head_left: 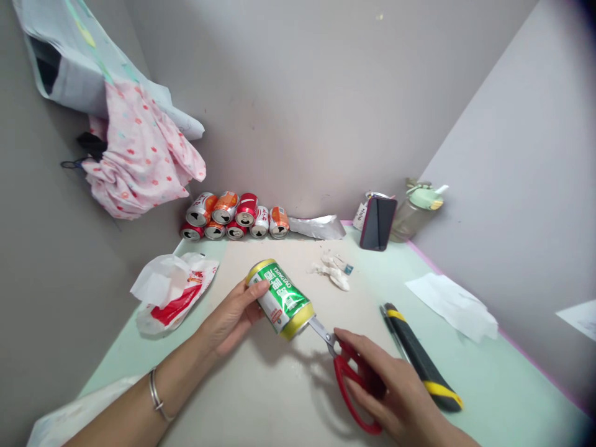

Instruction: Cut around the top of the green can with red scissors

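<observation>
The left hand [231,321] grips a cylindrical green-and-gold metal can [282,301] at mid-view, apparently steadying it against the red-handled steel scissors [329,341] the right hand [395,382] holds at its four-o'clock end.

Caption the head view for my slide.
Left hand holds a green can; right hand holds scissors at its end.

We cannot see the blade tips of the scissors [339,369] at five o'clock; the green can [282,294] hides them. At eight o'clock our view cuts off a pale bag [69,417], and between three and four, a white sheet [581,318].
</observation>
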`<state>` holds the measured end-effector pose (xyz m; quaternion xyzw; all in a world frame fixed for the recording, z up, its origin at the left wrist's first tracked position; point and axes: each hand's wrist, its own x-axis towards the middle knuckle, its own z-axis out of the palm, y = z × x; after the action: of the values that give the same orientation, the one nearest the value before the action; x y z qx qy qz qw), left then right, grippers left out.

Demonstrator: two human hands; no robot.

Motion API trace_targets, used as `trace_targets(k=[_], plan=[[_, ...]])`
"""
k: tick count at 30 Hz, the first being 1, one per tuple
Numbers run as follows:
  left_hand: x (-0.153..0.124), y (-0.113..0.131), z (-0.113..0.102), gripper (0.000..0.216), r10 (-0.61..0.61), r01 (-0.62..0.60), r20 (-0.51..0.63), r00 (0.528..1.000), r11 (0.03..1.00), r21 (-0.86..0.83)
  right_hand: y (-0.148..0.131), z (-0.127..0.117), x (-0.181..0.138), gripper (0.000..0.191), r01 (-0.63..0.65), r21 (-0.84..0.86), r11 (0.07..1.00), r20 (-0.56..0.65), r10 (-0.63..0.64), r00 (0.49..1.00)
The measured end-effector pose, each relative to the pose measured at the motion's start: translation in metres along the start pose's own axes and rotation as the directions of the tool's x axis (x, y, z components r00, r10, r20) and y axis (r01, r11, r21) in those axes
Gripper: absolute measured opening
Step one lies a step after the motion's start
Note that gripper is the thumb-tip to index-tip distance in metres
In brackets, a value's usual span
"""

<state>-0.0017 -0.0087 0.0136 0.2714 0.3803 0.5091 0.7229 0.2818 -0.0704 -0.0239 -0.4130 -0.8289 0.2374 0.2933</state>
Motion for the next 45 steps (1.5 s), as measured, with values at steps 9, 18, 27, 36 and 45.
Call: trace_targets(k=[9, 18, 27, 36, 45], plan=[[-0.003, 0.006, 0.0, 0.046, 0.031, -0.034, 0.087, 0.996, 0.999, 0.033, 0.0, -0.006, 0.001, 0.055, 0.048, -0.153, 0.987, 0.027, -0.044, 0.999], [-0.003, 0.0, -0.001, 0.042, -0.051, 0.043, 0.133, 0.99, 0.997, 0.066, -0.003, -0.004, 0.001, 0.061, 0.142, -0.229, 0.963, -0.02, -0.15, 0.988], [-0.007, 0.005, -0.005, 0.055, -0.045, 0.03, 0.225, 0.973, 0.997, 0.069, -0.008, 0.005, -0.012, 0.044, 0.017, -0.21, 0.977, -0.135, -0.047, 0.99], [-0.006, 0.008, -0.007, 0.068, 0.006, -0.023, 0.249, 0.968, 0.997, 0.068, -0.015, -0.004, -0.003, 0.041, 0.126, -0.254, 0.959, -0.159, -0.17, 0.973], [-0.001, 0.012, -0.013, 0.073, 0.047, -0.077, 0.274, 0.96, 0.992, 0.096, -0.016, -0.01, 0.002, 0.048, 0.169, -0.222, 0.96, -0.138, -0.202, 0.97]])
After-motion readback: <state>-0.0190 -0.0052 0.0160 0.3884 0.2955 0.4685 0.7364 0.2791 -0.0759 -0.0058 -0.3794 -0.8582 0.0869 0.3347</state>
